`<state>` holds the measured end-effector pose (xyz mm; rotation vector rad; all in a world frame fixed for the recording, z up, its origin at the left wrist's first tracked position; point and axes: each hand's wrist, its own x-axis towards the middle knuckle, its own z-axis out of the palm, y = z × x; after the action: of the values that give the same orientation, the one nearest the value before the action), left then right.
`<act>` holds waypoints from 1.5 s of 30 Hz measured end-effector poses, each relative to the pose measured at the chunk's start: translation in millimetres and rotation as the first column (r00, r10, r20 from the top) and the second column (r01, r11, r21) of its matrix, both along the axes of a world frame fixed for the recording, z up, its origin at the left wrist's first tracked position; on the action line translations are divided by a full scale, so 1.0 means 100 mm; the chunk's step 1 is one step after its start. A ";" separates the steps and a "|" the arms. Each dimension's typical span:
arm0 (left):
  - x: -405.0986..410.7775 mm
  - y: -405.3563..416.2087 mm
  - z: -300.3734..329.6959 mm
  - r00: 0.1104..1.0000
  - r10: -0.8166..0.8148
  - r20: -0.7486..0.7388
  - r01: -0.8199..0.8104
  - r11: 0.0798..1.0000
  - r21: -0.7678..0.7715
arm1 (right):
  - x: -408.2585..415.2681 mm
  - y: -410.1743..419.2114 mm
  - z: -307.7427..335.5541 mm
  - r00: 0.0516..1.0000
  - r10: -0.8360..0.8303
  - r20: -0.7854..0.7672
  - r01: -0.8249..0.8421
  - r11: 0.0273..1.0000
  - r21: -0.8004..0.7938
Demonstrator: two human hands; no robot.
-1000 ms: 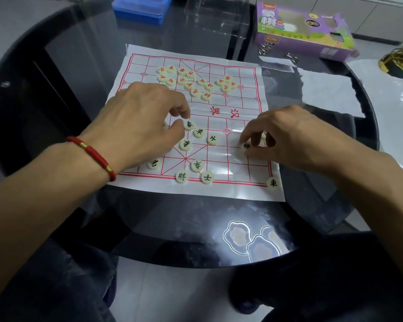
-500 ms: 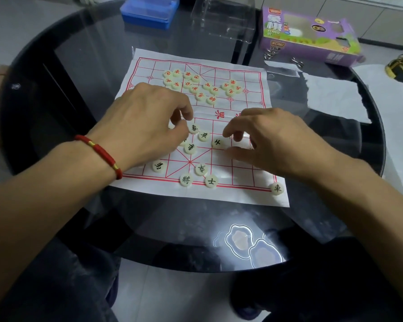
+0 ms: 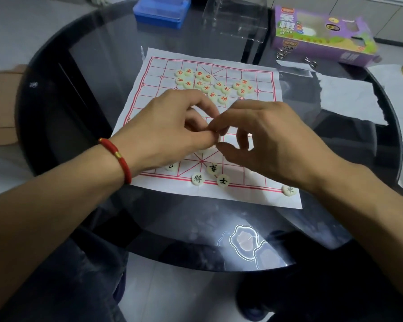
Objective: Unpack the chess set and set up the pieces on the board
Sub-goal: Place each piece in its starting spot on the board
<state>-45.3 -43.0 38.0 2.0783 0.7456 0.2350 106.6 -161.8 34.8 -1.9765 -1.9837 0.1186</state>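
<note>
Near my edge of the paper board point(image 3: 242, 196) I read black characters on three pale discs: 將 point(image 3: 197, 178), 士 point(image 3: 223, 181) and, at the corner, 車 point(image 3: 289, 190). The purple box point(image 3: 321, 36) says "XIANG QI" (its larger characters blur). Red-marked discs point(image 3: 209, 86) are illegible.

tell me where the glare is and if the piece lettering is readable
Head view: bright ceiling-light glare reflects off the glass table near its front edge; black-lettered pieces read sharply, red-lettered pieces look softer; wide-angle distortion bends the table rim.

Mid-board pieces under hands point(image 3: 219, 135); purple box point(image 3: 321, 33) text blurred.
</note>
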 end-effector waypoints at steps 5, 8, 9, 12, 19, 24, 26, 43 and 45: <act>-0.14 0.00 -0.01 0.993 0.115 0.031 -0.105 0.967 -0.231 | -0.09 0.02 -0.03 0.996 0.035 -0.083 -0.034 0.999 0.023; -0.26 -0.02 -0.01 0.983 0.180 0.048 -0.152 0.924 -0.351 | -0.17 0.08 -0.10 0.994 0.066 -0.087 -0.062 0.997 0.056; -0.30 -0.03 -0.01 0.980 0.191 0.049 -0.160 0.914 -0.373 | -0.19 0.11 -0.11 0.993 0.083 -0.085 -0.078 0.995 0.055; -0.45 0.00 -0.04 0.977 0.211 0.034 -0.185 0.915 -0.357 | -0.22 0.16 -0.12 0.989 0.108 -0.099 -0.106 0.994 0.030; -0.75 0.10 -0.11 0.962 0.272 -0.020 -0.272 0.962 0.007 | -0.29 0.32 -0.19 0.987 0.157 -0.027 -0.158 0.985 -0.063; -0.83 0.13 -0.13 0.959 0.283 -0.023 -0.284 0.959 -0.013 | -0.39 0.42 -0.28 0.970 0.234 0.061 -0.225 0.967 -0.123; -0.85 0.13 -0.15 0.964 0.263 -0.044 -0.263 0.965 -0.013 | -0.39 0.43 -0.26 0.971 0.230 0.060 -0.221 0.967 -0.127; -0.63 0.03 -0.33 0.996 -0.026 -0.086 0.051 0.951 0.304 | 0.17 -0.14 0.13 0.998 0.055 0.016 -0.053 0.991 -0.122; -0.63 0.02 -0.37 0.995 -0.055 -0.088 0.081 0.937 0.340 | 0.23 -0.23 0.15 0.997 0.074 0.000 -0.073 0.982 -0.174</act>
<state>-107.8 -40.6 1.0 2.4522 0.7159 0.2624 129.5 -185.3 50.2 -2.0098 -2.1152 0.3140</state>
